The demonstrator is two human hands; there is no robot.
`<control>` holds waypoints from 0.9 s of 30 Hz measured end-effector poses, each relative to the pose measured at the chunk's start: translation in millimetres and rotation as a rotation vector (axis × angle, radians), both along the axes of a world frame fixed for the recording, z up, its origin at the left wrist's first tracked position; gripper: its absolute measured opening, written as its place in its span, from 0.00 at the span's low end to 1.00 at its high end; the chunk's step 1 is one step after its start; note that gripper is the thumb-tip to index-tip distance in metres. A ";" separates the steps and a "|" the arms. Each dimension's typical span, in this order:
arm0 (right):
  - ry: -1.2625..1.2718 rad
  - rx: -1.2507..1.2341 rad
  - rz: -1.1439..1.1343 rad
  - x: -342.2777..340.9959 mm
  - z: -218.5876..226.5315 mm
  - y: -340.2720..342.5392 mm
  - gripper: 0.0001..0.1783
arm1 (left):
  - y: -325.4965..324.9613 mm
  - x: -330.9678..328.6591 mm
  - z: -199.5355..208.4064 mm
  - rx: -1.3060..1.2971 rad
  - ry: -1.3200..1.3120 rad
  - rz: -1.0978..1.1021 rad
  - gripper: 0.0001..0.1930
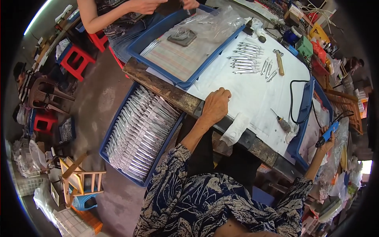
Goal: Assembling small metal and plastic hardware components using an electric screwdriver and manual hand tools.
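My left hand [216, 104] rests at the near edge of the white-covered table [221, 85], fingers curled in. Whatever it may hold is hidden. Out to the right, my right hand [327, 144] is wrapped round a blue electric screwdriver [328, 133], above a blue tray [304, 118] at the table's right side. Several slim silver metal pieces [245, 59], shaped like drawing compasses, lie in rows farther back on the table. Beside them is a hammer [279, 63] with a wooden handle. A hand screwdriver [281, 122] lies between my two hands.
A blue crate [103, 148] full of similar silver pieces stands on the floor at left. Across the table, a person [118, 19] sits behind a large blue tray [185, 83]. A crumpled white cloth [236, 128] hangs over the near edge. A black cable [292, 98] loops at right.
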State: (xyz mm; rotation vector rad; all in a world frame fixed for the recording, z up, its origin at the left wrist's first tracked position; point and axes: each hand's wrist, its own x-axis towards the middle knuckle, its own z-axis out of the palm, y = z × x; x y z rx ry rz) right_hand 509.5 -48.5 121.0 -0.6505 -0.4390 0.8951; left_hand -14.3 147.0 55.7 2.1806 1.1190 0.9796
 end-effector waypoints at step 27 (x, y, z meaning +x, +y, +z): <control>-0.039 0.247 0.654 -309.7 86.4 69.8 0.39 | 0.6 -0.5 -4.0 0.039 -0.087 -0.008 0.04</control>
